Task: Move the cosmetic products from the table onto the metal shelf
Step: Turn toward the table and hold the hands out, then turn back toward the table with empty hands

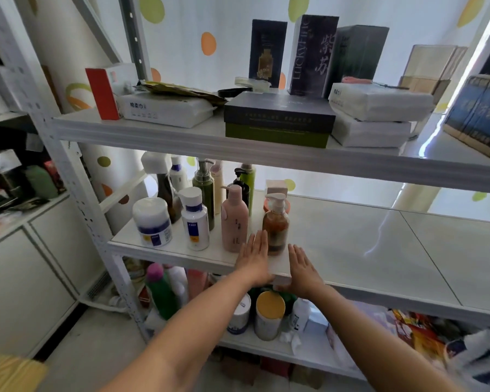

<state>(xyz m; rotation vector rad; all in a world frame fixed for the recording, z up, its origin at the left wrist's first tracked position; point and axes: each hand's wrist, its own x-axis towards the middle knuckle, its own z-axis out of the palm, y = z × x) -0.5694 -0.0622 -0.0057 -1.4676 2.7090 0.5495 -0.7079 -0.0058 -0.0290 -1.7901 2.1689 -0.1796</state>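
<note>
Left hand and right hand, fingers flat and empty, flanking amber pump bottle at centre frame on metal shelf, beside pink pump bottle; best nudged back from the edge, kept upright, neighbours undisturbed

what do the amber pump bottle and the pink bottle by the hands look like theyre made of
Amber pump bottle: likely clear plastic, possibly glass; brownish liquid shows through, glossy, with a white pump. Pink bottle: opaque matte plastic by its soft, even sheen.
</note>
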